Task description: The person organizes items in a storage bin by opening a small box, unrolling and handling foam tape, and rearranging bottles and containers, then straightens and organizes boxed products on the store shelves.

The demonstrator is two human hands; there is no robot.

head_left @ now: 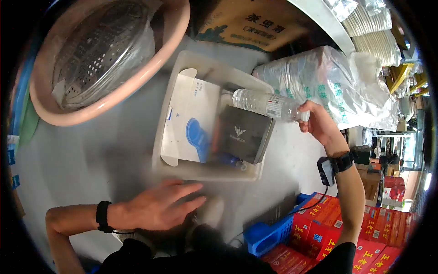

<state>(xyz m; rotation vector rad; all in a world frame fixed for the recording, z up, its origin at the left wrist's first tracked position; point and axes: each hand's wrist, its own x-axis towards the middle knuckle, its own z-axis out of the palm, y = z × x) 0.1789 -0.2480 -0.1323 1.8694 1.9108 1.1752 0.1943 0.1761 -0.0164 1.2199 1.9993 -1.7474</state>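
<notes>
A clear plastic bottle [260, 101] with a white cap lies tilted over the upper right of a whitish plastic bin [207, 172]. My right hand [315, 121] is closed round its cap end. Inside the bin are a white box flap with a blue print [189, 118], a dark box with a bird-like emblem [242, 132] and a small blue item [230, 160], partly covered. Just below the bin's near edge, my left hand [162, 205] hovers with its fingers apart and nothing in them. It is slightly blurred.
A pink-rimmed basin [178, 41] holding a perforated metal strainer [98, 64] stands upper left. A cardboard carton [251, 23] is at the back. Plastic-wrapped packs [315, 77] lie at right. Lower right, red cartons [319, 219] stand by a blue crate [269, 237].
</notes>
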